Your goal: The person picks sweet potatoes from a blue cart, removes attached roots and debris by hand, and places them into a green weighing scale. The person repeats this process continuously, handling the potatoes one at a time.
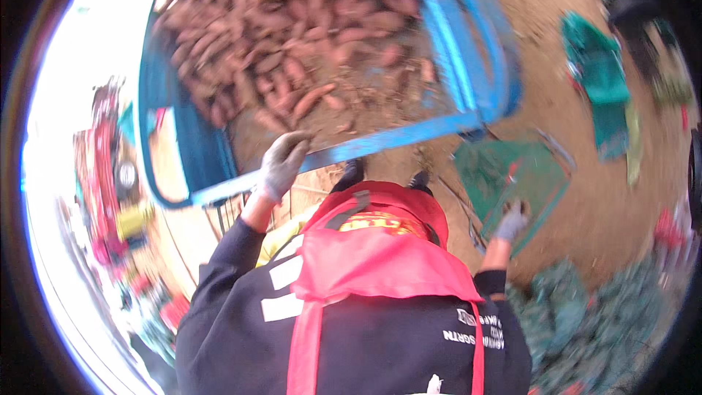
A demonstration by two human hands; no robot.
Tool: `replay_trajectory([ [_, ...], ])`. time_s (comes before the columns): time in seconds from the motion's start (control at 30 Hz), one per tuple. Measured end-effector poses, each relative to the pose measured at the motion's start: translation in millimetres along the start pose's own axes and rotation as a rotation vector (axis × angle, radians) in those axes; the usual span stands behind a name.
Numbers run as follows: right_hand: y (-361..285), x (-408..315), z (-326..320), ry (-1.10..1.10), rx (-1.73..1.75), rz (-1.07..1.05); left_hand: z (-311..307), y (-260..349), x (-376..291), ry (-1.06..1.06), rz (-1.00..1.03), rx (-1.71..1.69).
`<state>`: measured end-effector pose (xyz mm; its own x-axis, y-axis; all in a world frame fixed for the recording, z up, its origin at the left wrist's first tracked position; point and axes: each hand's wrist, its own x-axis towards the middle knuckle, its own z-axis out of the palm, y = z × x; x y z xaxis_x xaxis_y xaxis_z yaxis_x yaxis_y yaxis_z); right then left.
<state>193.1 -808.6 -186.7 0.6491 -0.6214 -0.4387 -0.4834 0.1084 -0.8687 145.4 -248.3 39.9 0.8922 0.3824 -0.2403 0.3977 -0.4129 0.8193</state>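
My left hand [283,167], in a light work glove, rests on the blue metal edge rail [378,142] of a blue truck or cart bed. Its fingers lie over the rail, thumb apart. On the bed floor beyond it lies a large heap of reddish sweet potatoes [263,27], with loose soil and single roots near the rail. My right hand [513,222], gloved too, is low at my right side, over a green mesh piece [493,175] with a metal frame. Blur hides whether its fingers grip anything.
Blue side panels [466,38] flank the bed. On the dirt ground at the right lies a teal cloth or sack [595,77]. Heaped green net bags [598,318] spread behind my right side. A person in dark clothing [630,5] is at the upper right. Red items [101,175] stand at the far left.
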Motion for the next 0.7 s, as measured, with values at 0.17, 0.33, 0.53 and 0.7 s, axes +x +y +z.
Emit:
replay_trajectory([
  [0.17,-162.3,-141.0,119.9,-0.362,-0.139,-0.725,-39.0,-57.3,21.1,0.048,-0.153,-0.149],
  [0.33,-212.2,-226.6,257.0,-0.845,-0.541,-1.223,-94.9,-108.4,75.7,0.045,-0.262,0.079],
  [0.53,-160.2,-245.6,311.1,-0.769,-0.906,-1.122,-123.8,-208.3,195.2,0.198,-0.344,0.220],
  [0.7,-163.4,-251.5,319.0,-0.709,-0.998,-1.079,-65.9,-241.9,296.5,0.142,-0.465,0.378],
])
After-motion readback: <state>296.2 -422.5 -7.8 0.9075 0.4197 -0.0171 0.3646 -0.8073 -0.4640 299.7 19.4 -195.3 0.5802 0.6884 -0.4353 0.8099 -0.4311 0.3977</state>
